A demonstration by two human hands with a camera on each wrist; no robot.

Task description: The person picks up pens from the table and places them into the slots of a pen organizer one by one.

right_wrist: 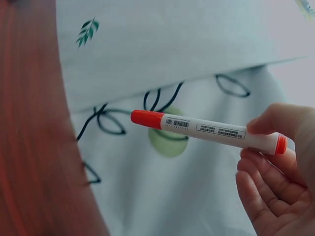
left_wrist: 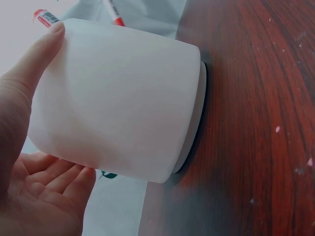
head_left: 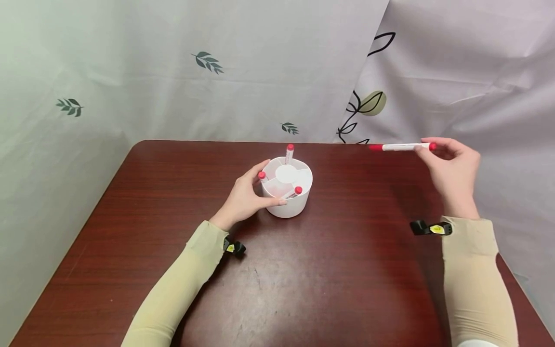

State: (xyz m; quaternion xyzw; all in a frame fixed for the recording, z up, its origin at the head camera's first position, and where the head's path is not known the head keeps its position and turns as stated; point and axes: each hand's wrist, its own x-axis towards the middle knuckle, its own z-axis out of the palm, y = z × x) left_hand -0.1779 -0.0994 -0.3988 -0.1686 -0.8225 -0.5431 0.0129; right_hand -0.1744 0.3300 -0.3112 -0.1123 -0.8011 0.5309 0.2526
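Note:
A white round pen holder [head_left: 286, 208] with several compartments stands on the table, and three red-capped markers poke out of it: one at the back [head_left: 289, 153], one at the left [head_left: 262, 177] and one at the front [head_left: 295, 192]. My left hand [head_left: 244, 196] grips the holder from its left side, thumb across the front and fingers behind. In the left wrist view the holder's smooth wall [left_wrist: 118, 98] fills the middle. Off to the right, my right hand [head_left: 456, 166] pinches a white marker with red ends [right_wrist: 206, 131] near one end, held roughly level in the air.
The dark red wooden table [head_left: 338, 270] reaches back to pale hanging cloth [head_left: 260, 77] printed with leaves. More cloth [head_left: 511, 120] hangs close beyond the right hand. Black wrist straps with small cameras sit on both forearms.

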